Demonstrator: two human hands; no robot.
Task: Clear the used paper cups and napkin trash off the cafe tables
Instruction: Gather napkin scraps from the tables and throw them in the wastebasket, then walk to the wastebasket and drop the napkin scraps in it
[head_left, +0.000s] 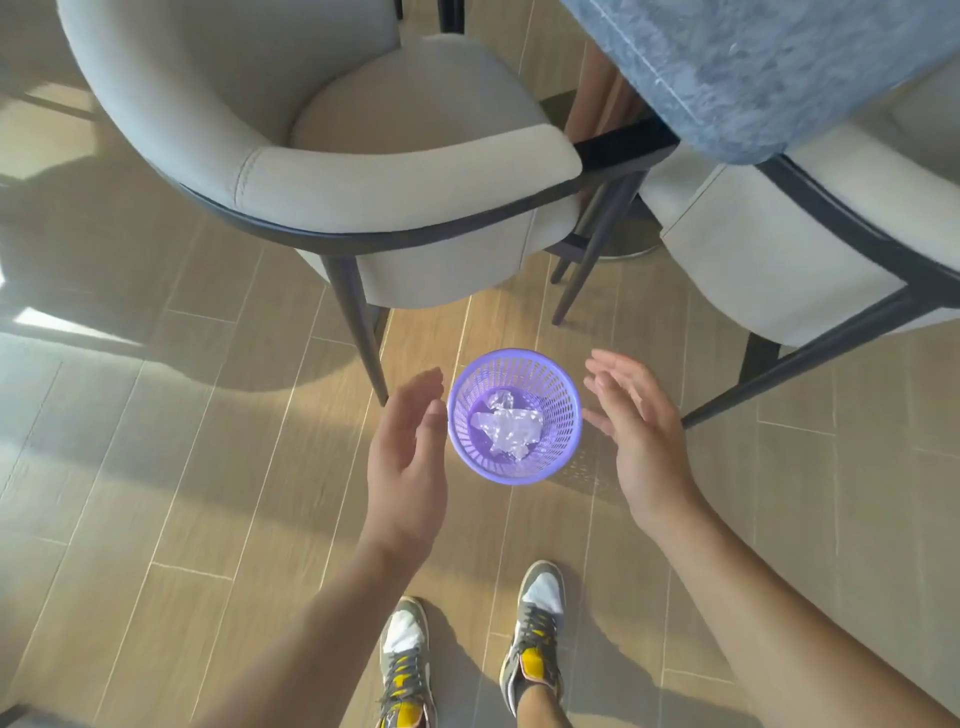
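A small purple mesh waste basket stands on the wooden floor in front of me. Crumpled white trash lies at its bottom. My left hand hovers just left of the basket with fingers loosely extended and holds nothing. My right hand is spread open just right of the basket, also with nothing in it. Neither hand clearly touches the rim. No paper cups are in sight.
A grey upholstered chair with dark legs stands just beyond the basket. A second chair is at the right. A blue-grey table corner juts in at the top right. My shoes stand on the floor below.
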